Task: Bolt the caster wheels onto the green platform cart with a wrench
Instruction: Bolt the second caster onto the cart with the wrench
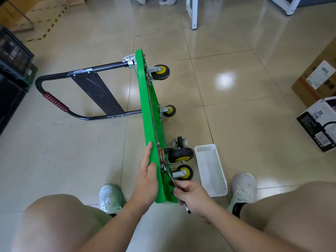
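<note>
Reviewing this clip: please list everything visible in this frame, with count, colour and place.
green platform cart: one, green, standing on its edge on the tiled floor
cart handle: one, black with a red grip, stretched out to the left
caster wheels: five visible, black tyres, mostly yellow hubs, on the cart's right side
wrench: one, silvery, at the near caster's plate
basket: one, white, on the floor right of the cart
boxes: two, one brown and one black-and-white, far right
crates: black, far left
left hand: flat against the cart
right hand: grips the wrench
shoes: two, white
</note>
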Demonstrator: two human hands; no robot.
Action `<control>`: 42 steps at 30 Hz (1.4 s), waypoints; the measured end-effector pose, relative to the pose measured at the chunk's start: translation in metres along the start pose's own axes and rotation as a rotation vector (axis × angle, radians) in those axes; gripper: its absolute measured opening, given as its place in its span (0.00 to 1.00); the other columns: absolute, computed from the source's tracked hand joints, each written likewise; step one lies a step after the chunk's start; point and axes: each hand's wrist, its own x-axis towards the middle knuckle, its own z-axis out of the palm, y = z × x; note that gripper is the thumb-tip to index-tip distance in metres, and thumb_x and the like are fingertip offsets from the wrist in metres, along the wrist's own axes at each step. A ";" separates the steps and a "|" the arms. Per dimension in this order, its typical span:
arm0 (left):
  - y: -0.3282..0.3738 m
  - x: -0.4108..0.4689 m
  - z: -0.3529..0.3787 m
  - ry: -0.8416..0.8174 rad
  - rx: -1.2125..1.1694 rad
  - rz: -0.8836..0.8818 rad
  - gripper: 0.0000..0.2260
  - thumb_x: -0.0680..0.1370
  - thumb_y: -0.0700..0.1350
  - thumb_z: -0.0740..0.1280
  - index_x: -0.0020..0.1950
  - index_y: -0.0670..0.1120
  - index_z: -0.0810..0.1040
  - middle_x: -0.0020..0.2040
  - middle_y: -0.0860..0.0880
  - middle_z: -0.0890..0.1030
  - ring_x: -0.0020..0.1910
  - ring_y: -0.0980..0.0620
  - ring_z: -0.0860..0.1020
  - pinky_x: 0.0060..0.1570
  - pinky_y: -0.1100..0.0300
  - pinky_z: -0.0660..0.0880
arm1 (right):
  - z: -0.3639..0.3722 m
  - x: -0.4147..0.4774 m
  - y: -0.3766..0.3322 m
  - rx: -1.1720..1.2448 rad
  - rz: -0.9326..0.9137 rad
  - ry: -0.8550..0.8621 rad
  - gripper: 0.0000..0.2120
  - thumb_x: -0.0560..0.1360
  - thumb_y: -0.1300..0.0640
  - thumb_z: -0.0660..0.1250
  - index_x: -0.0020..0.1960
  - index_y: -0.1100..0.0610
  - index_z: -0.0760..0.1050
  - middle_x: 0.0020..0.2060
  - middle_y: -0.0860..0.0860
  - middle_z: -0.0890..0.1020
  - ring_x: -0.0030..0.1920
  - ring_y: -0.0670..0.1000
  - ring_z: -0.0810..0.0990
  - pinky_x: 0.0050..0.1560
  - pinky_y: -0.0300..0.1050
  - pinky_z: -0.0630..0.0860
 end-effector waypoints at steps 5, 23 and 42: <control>0.001 -0.001 -0.001 -0.010 0.020 -0.005 0.27 0.87 0.41 0.49 0.76 0.71 0.59 0.78 0.63 0.65 0.76 0.67 0.63 0.80 0.55 0.59 | -0.006 0.017 0.000 -0.028 0.041 -0.015 0.19 0.77 0.61 0.70 0.67 0.53 0.78 0.58 0.46 0.84 0.58 0.46 0.82 0.67 0.47 0.75; 0.012 -0.007 0.000 -0.020 -0.004 -0.009 0.25 0.87 0.38 0.48 0.78 0.64 0.57 0.69 0.72 0.64 0.59 0.87 0.63 0.54 0.86 0.61 | 0.009 -0.004 -0.009 -0.033 0.078 -0.065 0.05 0.78 0.61 0.70 0.44 0.56 0.82 0.32 0.51 0.79 0.31 0.49 0.78 0.39 0.41 0.78; 0.025 -0.014 0.006 -0.032 -0.033 -0.010 0.26 0.87 0.36 0.47 0.82 0.58 0.57 0.64 0.69 0.67 0.46 0.84 0.71 0.44 0.83 0.66 | 0.019 -0.022 -0.032 0.110 0.109 -0.025 0.07 0.78 0.58 0.70 0.52 0.59 0.84 0.41 0.56 0.83 0.36 0.52 0.82 0.48 0.46 0.84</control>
